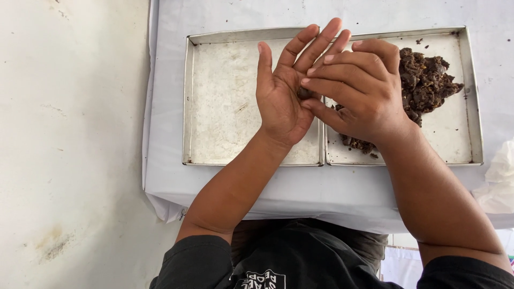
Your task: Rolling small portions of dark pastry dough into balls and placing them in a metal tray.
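Head view, looking down. One bench [321,187], draped in a white cloth, its far edge cut off by the top of the frame.

Two shallow rectangular metal trays side by side, long sides touching: the left metal tray [225,107] bare apart from a pale dusting; the right metal tray [455,134] carrying one heap of dark brown crumbly paste [428,80] toward its far right corner, partly hidden behind the right hand.

Two hands, raised over the seam between the trays. Left hand [281,91]: palm up, fingers spread flat, grip released. Right hand [358,91]: fingers curled down onto the left palm, pressing one small dark brown lump [306,93] there. The lump is mostly covered; its shape is hard to make out.

One crumpled white plastic sheet [500,176] at the bench's right edge, cut off by the frame.

A few dark crumbs [360,144] lie on the right tray near its front edge.
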